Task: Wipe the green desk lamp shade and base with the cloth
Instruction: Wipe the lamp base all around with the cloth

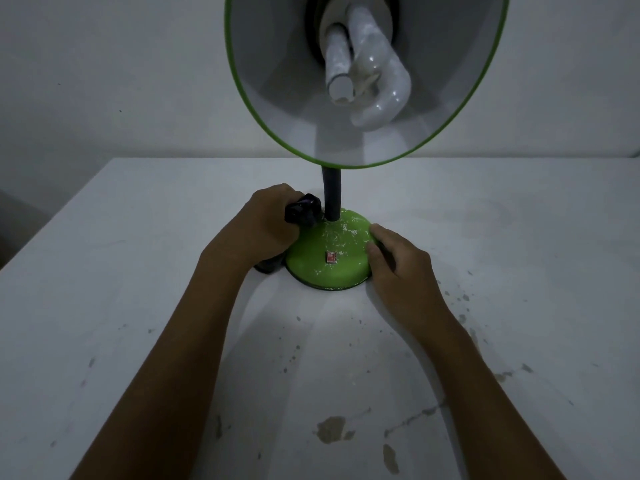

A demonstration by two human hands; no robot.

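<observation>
A big white surface [519,271] fills most of the view. It has small chips and brown marks on it. A pale wall stands behind it.

The green desk lamp stands near the middle of the surface. Its shade [467,109] is the biggest part. It tips toward the person, so you can see the grey inside and the thin green rim. A white curly bulb [377,84] sits inside the shade. A dark bendy neck [331,199] goes down from the shade to the round green base [329,261]. The base has many little white chips and a small red switch [331,257] on the front.

The left hand [266,223] is on the left side of the base, beside the neck. Its grip is clenched around a dark cloth [303,209]. A bit of the cloth pokes out past the fingers, and more seems to hang under the hand. The right hand [394,265] rests on the right edge of the base. Its fingers are curled against it to keep it steady. It holds nothing else.

This looks like the step of wiping the base. The next move would need the cloth rubbed all around the top of the base and near the neck. The right hand should hold the lamp firm so it does not slide or tip.
</observation>
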